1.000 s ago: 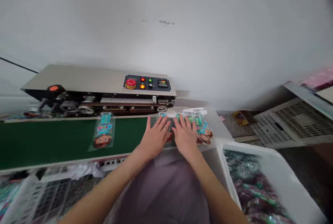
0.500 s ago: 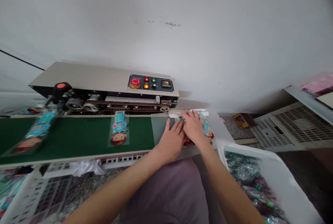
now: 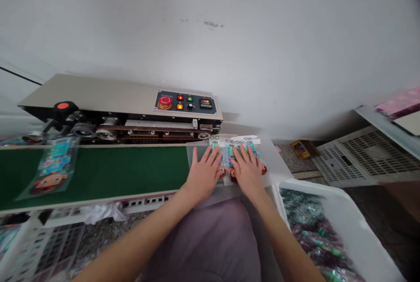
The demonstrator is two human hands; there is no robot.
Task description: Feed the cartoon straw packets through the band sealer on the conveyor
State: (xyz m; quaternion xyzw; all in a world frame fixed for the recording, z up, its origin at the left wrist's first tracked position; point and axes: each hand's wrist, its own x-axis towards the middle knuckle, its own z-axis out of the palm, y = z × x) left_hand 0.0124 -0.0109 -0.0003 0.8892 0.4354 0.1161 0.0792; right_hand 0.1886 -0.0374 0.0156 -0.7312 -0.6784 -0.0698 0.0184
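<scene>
My left hand point(image 3: 203, 173) lies flat, fingers spread, on a clear packet printed with a cartoon face at the right end of the green conveyor belt point(image 3: 108, 172). My right hand point(image 3: 248, 171) lies flat beside it on a small pile of the same packets point(image 3: 236, 151) on the feed plate. Another packet point(image 3: 52, 169) rides the belt at the far left. Behind the belt stands the sealing machine point(image 3: 131, 107), its control panel point(image 3: 185, 102) showing a red button and lit lamps.
A white tub point(image 3: 348, 212) of wrapped sweets sits at my right. White slotted crates point(image 3: 361, 155) lie beyond it, with another crate point(image 3: 36, 247) below the belt at left. A white wall rises behind the machine. My lap is just under the belt's edge.
My right hand has drawn back from the far edge of the pile and both hands now lie side by side. The belt carried one packet to the far left; the earlier one there is gone.
</scene>
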